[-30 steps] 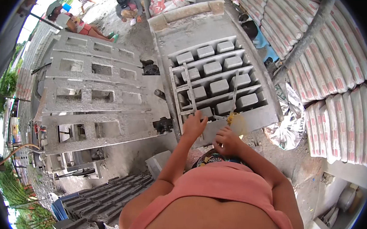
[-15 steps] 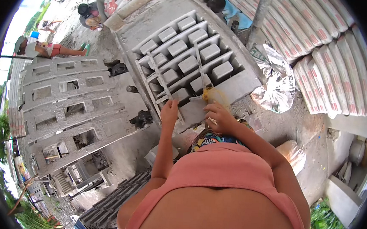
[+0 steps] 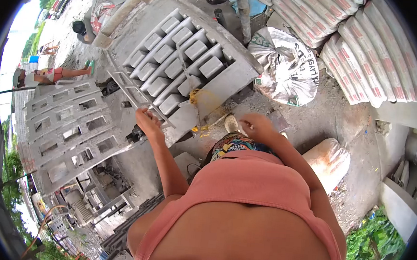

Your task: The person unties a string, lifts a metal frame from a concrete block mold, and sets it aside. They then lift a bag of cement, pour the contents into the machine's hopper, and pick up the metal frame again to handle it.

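My left hand (image 3: 149,122) is closed on the near end of a ladder-like metal frame (image 3: 133,92), which lies tilted along the left side of the block mould. My right hand (image 3: 259,128) is off the mould, above the ground, its fingers loosely bent and apart with nothing visible in them. Between my hands is the mould's concrete-coated surface (image 3: 183,116), with rows of grey rectangular blocks (image 3: 174,68) standing up. A narrow metal bar (image 3: 182,61) lies across the rows, and yellow string (image 3: 194,96) is wound near its lower end.
Large hollow concrete-coated panels (image 3: 66,127) stand at left. Stacked paper sacks (image 3: 368,59) fill the upper right, beside a white woven sack (image 3: 290,68). Another sack (image 3: 329,162) lies at lower right. A person in red shorts (image 3: 60,74) is far left, and another person (image 3: 82,30) crouches beyond the mould.
My left hand has moved left with the metal frame, which has shifted off the blocks toward the mould's left side. My right hand has come away from the string-wrapped bar. The view has turned right.
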Demonstrator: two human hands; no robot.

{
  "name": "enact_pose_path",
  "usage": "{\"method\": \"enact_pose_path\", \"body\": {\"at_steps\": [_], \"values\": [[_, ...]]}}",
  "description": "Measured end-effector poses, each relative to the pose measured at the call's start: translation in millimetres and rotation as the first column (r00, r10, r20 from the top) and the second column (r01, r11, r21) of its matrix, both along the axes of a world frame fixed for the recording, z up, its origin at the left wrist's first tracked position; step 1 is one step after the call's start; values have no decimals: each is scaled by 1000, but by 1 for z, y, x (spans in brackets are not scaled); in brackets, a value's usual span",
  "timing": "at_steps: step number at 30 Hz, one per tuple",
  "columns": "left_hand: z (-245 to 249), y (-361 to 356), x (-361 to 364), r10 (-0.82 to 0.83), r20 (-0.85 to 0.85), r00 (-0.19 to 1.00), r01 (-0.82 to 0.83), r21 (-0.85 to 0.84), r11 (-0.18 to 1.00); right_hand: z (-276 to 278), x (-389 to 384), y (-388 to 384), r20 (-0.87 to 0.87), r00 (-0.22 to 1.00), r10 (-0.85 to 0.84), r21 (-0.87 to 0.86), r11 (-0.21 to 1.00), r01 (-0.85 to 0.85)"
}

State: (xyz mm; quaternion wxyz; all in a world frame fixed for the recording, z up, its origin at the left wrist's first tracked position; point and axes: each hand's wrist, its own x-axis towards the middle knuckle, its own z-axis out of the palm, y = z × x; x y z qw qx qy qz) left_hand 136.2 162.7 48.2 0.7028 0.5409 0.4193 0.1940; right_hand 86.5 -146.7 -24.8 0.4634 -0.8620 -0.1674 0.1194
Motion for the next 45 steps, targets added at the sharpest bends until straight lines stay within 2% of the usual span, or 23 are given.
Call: {"method": "enact_pose_path", "body": {"at_steps": [2, 4, 9, 10, 14, 17, 19, 22, 24, 25, 27, 29, 30, 32, 33, 35, 37, 39, 40, 41, 42, 44, 45], "values": [[10, -19, -4, -57, 68, 996, 45, 172, 984, -5, -15, -41, 87, 980, -178, 121, 979, 167], [33, -37, -8, -88, 128, 988, 61, 201, 978, -9, -31, -85, -10, 961, -277, 104, 955, 277], [97, -126, -28, -194, 286, 938, 93, 332, 939, -49, -69, -185, -26, 906, -422, 104, 900, 422], [106, -145, -33, -230, 295, 927, 121, 346, 931, -43, -76, -202, -65, 902, -426, -11, 905, 426], [112, -217, -50, -486, 204, 850, 372, 421, 827, -56, -95, -266, -103, 895, -435, -144, 896, 419], [92, -253, -59, -654, 2, 756, 620, 318, 717, -66, -110, -298, -154, 930, -334, -276, 918, 284], [71, -274, -68, -746, -75, 662, 749, 93, 656, -69, -114, -316, -260, 898, -355, -392, 888, 238], [38, -307, -81, -900, -171, 402, 894, -142, 426, -65, -123, -332, -297, 848, -440, -389, 866, 314], [19, -327, -84, -929, -266, 255, 905, -274, 327, -61, -132, -334, -259, 842, -474, -369, 854, 367], [9, -337, -88, -952, -241, 189, 933, -257, 250, -58, -134, -333, -222, 833, -506, -352, 839, 415], [-3, -358, -79, -975, -191, 113, 966, -208, 153, -58, -132, -330, -596, 654, -465, -88, 848, 523], [-12, -375, -82, -987, -150, -57, 997, -55, -49, -27, -121, -305, -749, 539, -385, 158, 686, 710], [-20, -385, -84, -989, -143, -41, 997, -65, -32, -23, -114, -297, -781, 539, -316, 266, 613, 744], [-35, -411, -76, -952, -260, -163, 914, 323, -245, -24, -95, -287, -831, 527, -176, 407, 454, 793], [-34, -426, -75, -956, -262, -135, 918, 331, -220, -26, -86, -288, -827, 540, -160, 414, 475, 776], [-22, -463, -69, -915, -334, -227, 920, 234, -313, -25, -64, -298, -884, 457, -101, 435, 179, 882], [-42, -502, -71, -921, -358, -151, 927, 272, -257, -15, -42, -327, -889, 428, -163, 366, 308, 878], [-62, -552, -71, -928, -370, -56, 938, 299, -175, -44, -33, -385, -925, 362, 114, 377, 380, 845], [-68, -581, -69, -940, -342, -16, 920, 362, -147, -64, -32, -409, -925, 358, 129, 378, 426, 822], [-75, -609, -63, -947, -320, 19, 895, 429, -127, -89, -29, -427, -815, 560, -148, 403, 550, 732], [-91, -640, -59, -943, -328, 54, 896, 433, -99, -103, -21, -444, -582, 725, -368, 388, 658, 646], [-121, -691, -58, -909, -399, 122, 804, 576, -145, -75, 0, -486, -541, 789, -292, 387, 746, 542], [-105, -702, -44, -903, -406, 138, 811, 570, -132, -51, 14, -506, -487, 840, -238, 376, 811, 448]]}}
